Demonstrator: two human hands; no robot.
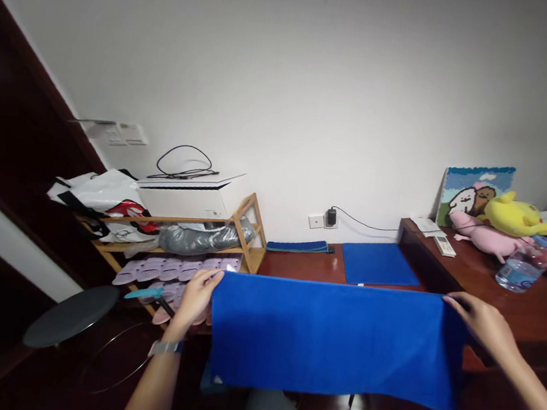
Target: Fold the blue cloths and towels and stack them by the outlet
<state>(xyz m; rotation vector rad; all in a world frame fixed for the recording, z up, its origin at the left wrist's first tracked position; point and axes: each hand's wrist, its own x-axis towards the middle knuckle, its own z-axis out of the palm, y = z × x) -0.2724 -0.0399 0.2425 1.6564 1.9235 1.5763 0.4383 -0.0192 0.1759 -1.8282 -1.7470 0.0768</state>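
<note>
A blue cloth (336, 341) hangs stretched out in front of me, its top edge pulled nearly straight. My left hand (198, 296) pinches its upper left corner between thumb and fingers. At the upper right corner my right hand (477, 319) is closed on the cloth in the same way. Behind it, on the low dark red wooden surface (295, 266), another blue cloth (379, 265) lies flat. A narrow folded blue cloth (298, 246) lies by the wall.
To the left stands a wooden rack (253, 243) with lilac slippers (164, 270), bags and a white box (183, 198). A round dark stool (72, 316) is at lower left. On the right, a desk (475, 279) bears plush toys (508, 216) and a water bottle (525, 265).
</note>
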